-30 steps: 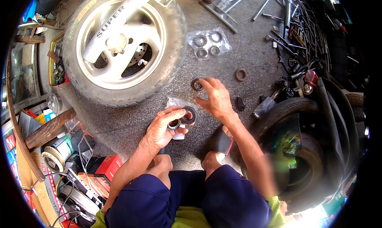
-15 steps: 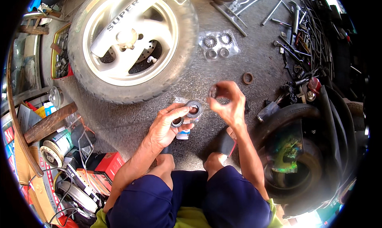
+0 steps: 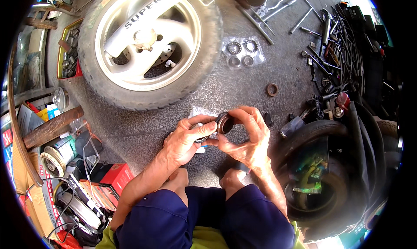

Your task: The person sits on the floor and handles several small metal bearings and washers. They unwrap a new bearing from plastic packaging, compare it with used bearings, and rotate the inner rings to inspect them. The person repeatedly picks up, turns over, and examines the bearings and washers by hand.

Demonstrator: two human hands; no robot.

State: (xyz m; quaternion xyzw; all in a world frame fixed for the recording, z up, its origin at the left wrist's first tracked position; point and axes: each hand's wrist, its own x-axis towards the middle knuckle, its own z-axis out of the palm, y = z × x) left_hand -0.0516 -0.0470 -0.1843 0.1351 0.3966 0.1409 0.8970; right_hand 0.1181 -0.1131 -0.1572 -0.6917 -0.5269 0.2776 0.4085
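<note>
**Right hand (image 3: 249,138) brought in to meet left hand (image 3: 184,138) at the dark ring (image 3: 224,123)**

Relative to the wheel (image 3: 169,29), positions are as follows. Both hands are on the person's side of the tyre, toward its right edge, raised above the floor. Half a second ago the right hand was apart from the left; the two now meet.

Hand status: the right hand grasps the dark ring at its rim, thumb below and fingers above. The left hand's thumb presses close against the same ring, and a smaller metallic ring (image 3: 201,139) sits in its grasp. Whether a second ring lies behind the dark one I cannot tell from where I stand; the fingers cover it.

Step in hand: apparently, bringing the dark ring up against what the left hand holds. The next move seems to call for a steady left grip, the ring faces kept parallel, and light finger pressure without tilting.

Other parts: a clear packet of rings (image 3: 242,53) lies just right of the wheel. One loose brown ring (image 3: 272,89) lies farther right of the wheel, well apart from it and untouched.
</note>
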